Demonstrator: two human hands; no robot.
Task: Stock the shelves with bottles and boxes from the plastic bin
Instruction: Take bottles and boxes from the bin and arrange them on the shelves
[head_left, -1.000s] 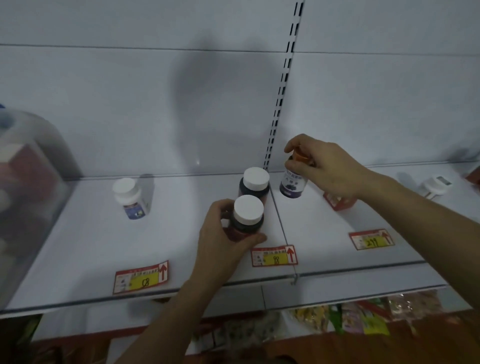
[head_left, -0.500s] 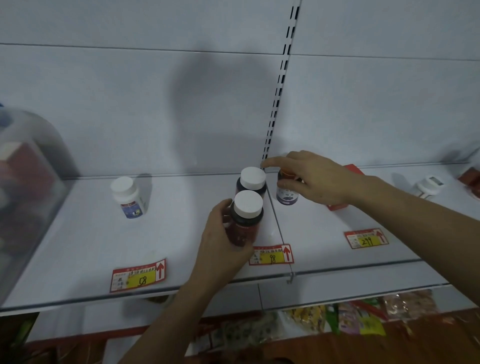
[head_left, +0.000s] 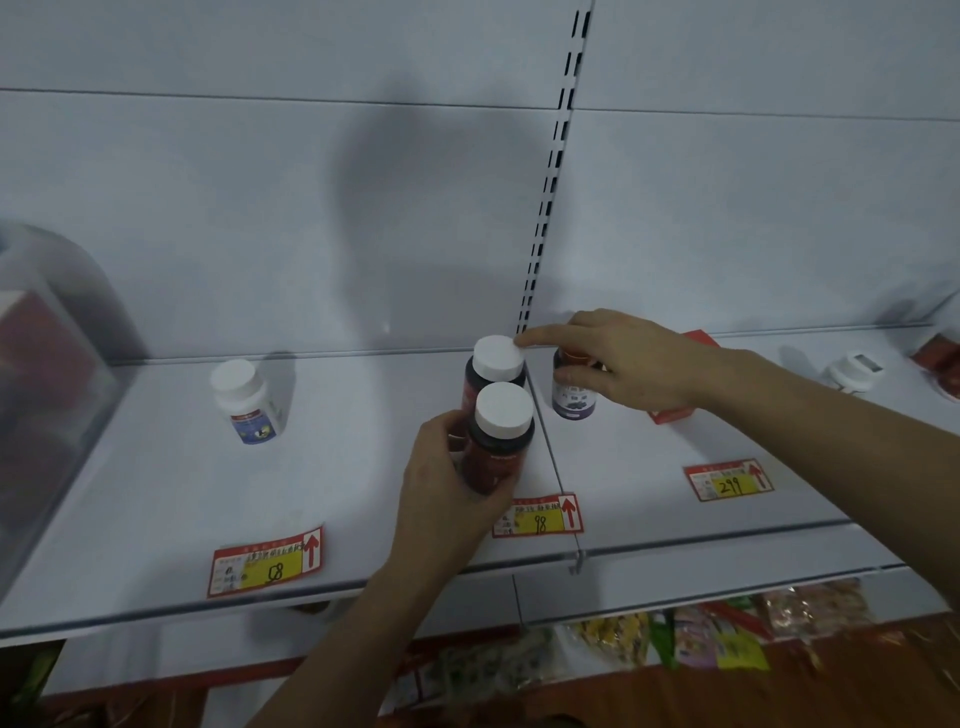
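Observation:
My left hand (head_left: 447, 488) grips a dark red bottle with a white cap (head_left: 501, 436), standing at the front of the white shelf (head_left: 363, 467). Directly behind it stands a second dark bottle with a white cap (head_left: 496, 364). My right hand (head_left: 623, 364) rests over a purple-labelled bottle with an orange cap (head_left: 573, 400) just right of the shelf seam, fingers wrapped on its top, index finger reaching to the rear bottle's cap. The clear plastic bin (head_left: 47, 395) sits at the far left of the shelf.
A white bottle with a blue label (head_left: 247, 402) stands at mid-left. A red box (head_left: 675, 410) lies behind my right wrist; a small white bottle (head_left: 852, 371) and a red item (head_left: 940, 358) sit far right. Price tags (head_left: 267, 564) line the front edge. Packets fill the lower shelf.
My right hand has lowered the purple-labelled bottle onto the shelf beside the two dark bottles. The left hand has stayed on the front dark bottle.

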